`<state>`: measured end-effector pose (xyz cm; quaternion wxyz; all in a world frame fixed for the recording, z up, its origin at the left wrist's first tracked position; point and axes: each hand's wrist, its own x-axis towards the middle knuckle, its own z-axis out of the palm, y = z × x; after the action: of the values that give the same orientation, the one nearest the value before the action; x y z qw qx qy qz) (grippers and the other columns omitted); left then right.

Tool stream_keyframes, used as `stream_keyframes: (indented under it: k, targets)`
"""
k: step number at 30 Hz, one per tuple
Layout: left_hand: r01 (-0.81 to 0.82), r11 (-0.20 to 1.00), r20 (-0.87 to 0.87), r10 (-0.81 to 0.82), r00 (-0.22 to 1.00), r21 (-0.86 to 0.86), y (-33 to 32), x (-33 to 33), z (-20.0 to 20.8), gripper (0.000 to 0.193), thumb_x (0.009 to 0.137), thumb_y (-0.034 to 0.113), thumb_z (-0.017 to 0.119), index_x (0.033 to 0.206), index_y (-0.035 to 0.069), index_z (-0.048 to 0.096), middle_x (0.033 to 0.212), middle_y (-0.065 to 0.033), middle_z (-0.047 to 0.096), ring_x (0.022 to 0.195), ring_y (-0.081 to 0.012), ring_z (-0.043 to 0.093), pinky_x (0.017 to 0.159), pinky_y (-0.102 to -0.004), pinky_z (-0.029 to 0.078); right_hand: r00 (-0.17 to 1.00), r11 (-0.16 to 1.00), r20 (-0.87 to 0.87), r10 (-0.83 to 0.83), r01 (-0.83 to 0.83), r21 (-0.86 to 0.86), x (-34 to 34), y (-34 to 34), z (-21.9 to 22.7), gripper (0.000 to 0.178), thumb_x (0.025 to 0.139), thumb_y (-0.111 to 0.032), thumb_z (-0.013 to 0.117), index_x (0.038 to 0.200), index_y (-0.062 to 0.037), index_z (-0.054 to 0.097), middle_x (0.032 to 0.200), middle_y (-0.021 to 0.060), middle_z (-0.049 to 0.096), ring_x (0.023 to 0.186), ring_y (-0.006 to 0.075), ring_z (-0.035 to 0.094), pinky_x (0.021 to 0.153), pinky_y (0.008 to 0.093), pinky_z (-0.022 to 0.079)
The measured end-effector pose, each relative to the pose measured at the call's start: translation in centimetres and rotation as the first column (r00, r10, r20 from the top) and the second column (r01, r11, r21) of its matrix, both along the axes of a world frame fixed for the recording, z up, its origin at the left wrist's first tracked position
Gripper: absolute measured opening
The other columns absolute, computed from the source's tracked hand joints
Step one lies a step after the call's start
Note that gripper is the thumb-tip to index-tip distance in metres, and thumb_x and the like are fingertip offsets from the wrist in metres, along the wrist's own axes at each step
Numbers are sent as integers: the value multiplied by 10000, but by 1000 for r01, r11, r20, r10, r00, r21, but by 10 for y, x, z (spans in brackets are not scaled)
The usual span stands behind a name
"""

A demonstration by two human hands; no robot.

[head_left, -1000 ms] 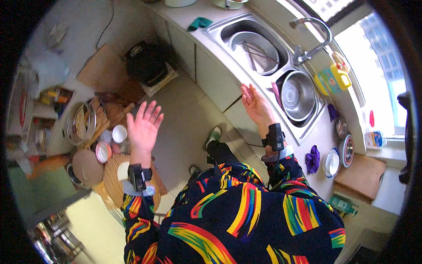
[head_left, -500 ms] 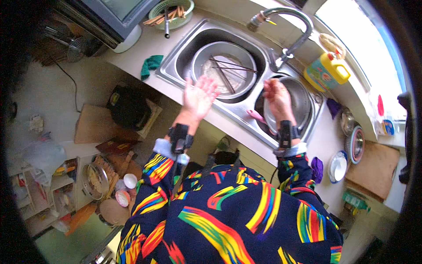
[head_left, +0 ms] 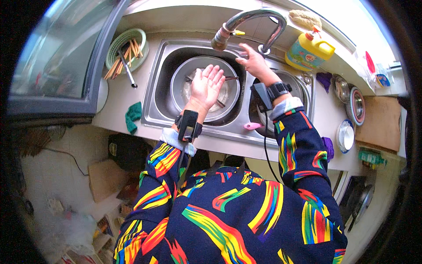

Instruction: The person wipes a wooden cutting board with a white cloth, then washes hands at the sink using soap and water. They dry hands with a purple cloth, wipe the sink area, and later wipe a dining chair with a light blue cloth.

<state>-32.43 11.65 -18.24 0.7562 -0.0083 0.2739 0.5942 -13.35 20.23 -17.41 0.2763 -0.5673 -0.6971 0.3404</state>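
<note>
Round stainless steel basin [head_left: 176, 88] sits in left sink bowl [head_left: 151, 94], chopsticks inside. I judge basin light, stiff, wet-slippery; best taken by rim. My left hand [head_left: 206, 86] hovers flat above basin, fingers spread, holding nothing. My right hand [head_left: 251, 61] open, empty, near curved chrome faucet [head_left: 255, 16], well apart from basin rim.

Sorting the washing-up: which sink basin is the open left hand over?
The left hand hovers over the left basin, holding the round metal bowl, not the right basin.
</note>
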Motion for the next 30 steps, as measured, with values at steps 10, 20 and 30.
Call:
stream_keyframes:
  k: [10,20,30]
  targets:
    - [147,989,194,-147,970,15,44,2,-17,529,988,371,170,1164,-30,467,1268,-211,480,1224,-341,427,1038,-459,349,984,996,165,-67,75,-39,-8,-13,-10,221,869,-199,577,988,-32,659,891,150,673,827,211,653,755,305,493]
    - [186,982,235,-182,955,4,73,4,-24,469,983,327,246,1146,-43,486,1269,-198,489,1226,-329,431,1037,-455,356,988,998,142,-61,65,-21,-10,-13,-12,202,869,-190,579,972,-34,656,876,148,667,814,229,651,737,312,492]
    - [203,975,230,-218,948,87,95,8,-30,404,948,257,372,1209,-44,442,1180,-181,545,1106,-295,534,955,-403,443,995,997,100,-12,4,80,-7,-12,-23,197,833,-238,584,929,-87,665,880,147,652,817,304,635,726,375,500]
